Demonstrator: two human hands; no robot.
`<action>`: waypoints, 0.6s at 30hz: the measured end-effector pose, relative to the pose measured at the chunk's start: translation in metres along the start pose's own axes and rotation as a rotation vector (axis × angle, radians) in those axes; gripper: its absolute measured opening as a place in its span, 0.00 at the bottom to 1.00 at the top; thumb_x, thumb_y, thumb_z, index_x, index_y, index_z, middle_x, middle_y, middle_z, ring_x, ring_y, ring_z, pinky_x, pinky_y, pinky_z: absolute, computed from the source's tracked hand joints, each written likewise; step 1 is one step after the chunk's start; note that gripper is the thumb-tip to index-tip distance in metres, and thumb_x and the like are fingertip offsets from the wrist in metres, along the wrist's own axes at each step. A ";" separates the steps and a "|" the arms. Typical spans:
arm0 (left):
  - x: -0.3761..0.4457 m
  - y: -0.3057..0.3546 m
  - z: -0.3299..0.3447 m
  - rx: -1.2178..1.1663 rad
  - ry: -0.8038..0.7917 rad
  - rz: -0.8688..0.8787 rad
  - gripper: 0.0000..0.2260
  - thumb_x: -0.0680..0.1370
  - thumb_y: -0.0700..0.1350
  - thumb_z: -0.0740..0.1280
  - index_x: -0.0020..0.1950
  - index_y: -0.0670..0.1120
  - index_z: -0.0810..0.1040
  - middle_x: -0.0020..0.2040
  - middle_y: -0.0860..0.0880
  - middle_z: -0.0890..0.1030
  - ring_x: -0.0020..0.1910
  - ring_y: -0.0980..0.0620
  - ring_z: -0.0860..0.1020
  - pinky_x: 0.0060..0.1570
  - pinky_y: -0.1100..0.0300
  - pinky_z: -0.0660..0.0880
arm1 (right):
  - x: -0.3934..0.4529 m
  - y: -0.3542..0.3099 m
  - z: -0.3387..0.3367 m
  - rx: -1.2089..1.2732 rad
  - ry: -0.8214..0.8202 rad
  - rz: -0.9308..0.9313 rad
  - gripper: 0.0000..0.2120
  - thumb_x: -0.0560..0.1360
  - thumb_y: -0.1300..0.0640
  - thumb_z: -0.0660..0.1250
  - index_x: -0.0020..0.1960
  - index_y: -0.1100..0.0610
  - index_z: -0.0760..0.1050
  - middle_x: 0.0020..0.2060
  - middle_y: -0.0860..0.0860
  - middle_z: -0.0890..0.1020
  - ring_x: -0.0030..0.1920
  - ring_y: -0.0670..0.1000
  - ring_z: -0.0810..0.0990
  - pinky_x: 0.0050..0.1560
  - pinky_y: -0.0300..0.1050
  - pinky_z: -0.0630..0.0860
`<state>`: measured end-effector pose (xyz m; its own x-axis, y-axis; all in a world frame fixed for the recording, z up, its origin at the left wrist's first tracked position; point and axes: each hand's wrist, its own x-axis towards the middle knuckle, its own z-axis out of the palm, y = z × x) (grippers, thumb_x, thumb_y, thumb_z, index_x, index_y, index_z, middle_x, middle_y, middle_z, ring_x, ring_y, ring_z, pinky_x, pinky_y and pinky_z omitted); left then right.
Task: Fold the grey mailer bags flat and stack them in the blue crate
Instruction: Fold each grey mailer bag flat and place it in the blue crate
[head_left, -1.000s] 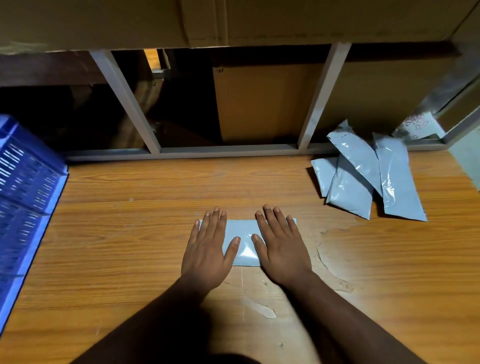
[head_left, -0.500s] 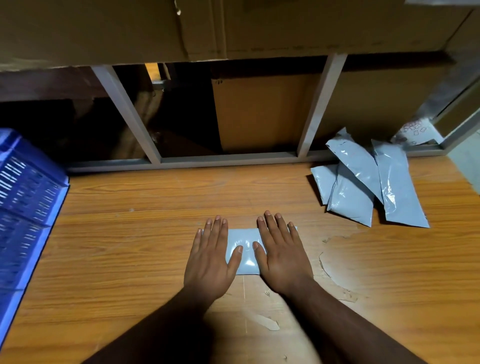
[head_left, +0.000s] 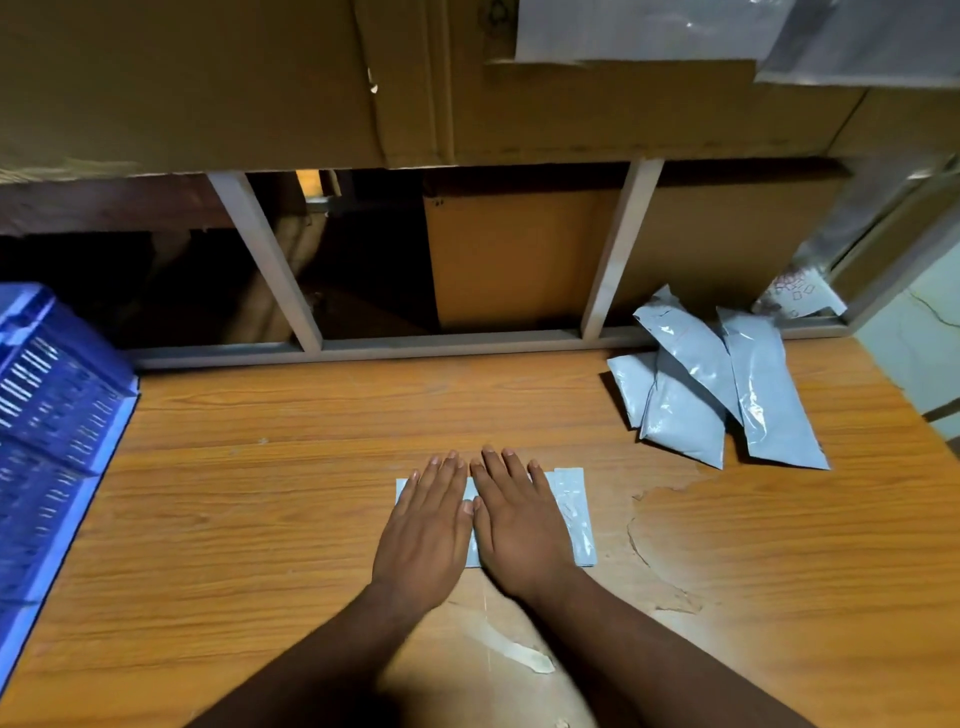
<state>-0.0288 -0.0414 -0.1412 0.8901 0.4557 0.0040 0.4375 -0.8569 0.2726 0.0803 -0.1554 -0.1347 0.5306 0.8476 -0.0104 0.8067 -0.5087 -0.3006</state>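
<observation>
Blue crate (head_left: 57, 415) waits far left; left hand (head_left: 423, 530) and right hand (head_left: 519, 525), fingers straight and together, press the folded mailer (head_left: 574, 512) flat mid-worktop (head_left: 260, 519). Lift off too soon and that slick plastic could spring open. Chipped veneer, unfolded bags (head_left: 711, 389) right, cardboard behind.

Folded grey mailer (head_left: 571, 512) flat on table.
</observation>
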 end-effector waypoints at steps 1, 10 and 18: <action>0.000 0.001 0.000 0.012 0.003 -0.003 0.28 0.86 0.55 0.39 0.83 0.45 0.59 0.83 0.50 0.56 0.83 0.52 0.52 0.80 0.53 0.48 | 0.000 0.000 0.000 -0.006 0.006 -0.004 0.25 0.86 0.49 0.50 0.80 0.54 0.65 0.80 0.52 0.65 0.81 0.56 0.61 0.79 0.56 0.49; 0.005 0.003 0.000 0.038 -0.025 -0.006 0.25 0.87 0.51 0.44 0.82 0.44 0.62 0.82 0.48 0.59 0.82 0.50 0.55 0.80 0.51 0.52 | 0.007 0.001 0.003 -0.020 -0.015 -0.003 0.26 0.85 0.49 0.48 0.81 0.53 0.63 0.82 0.53 0.61 0.82 0.57 0.56 0.79 0.59 0.51; -0.008 -0.013 -0.013 0.044 -0.034 -0.146 0.39 0.80 0.74 0.41 0.84 0.51 0.42 0.83 0.55 0.40 0.82 0.56 0.39 0.80 0.55 0.37 | -0.012 0.042 -0.012 -0.048 -0.017 0.076 0.31 0.85 0.36 0.42 0.85 0.47 0.47 0.84 0.46 0.45 0.83 0.48 0.39 0.81 0.56 0.38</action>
<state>-0.0435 -0.0311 -0.1318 0.8203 0.5683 -0.0649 0.5668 -0.7924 0.2253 0.1112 -0.1887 -0.1356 0.5867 0.8084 -0.0483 0.7760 -0.5782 -0.2518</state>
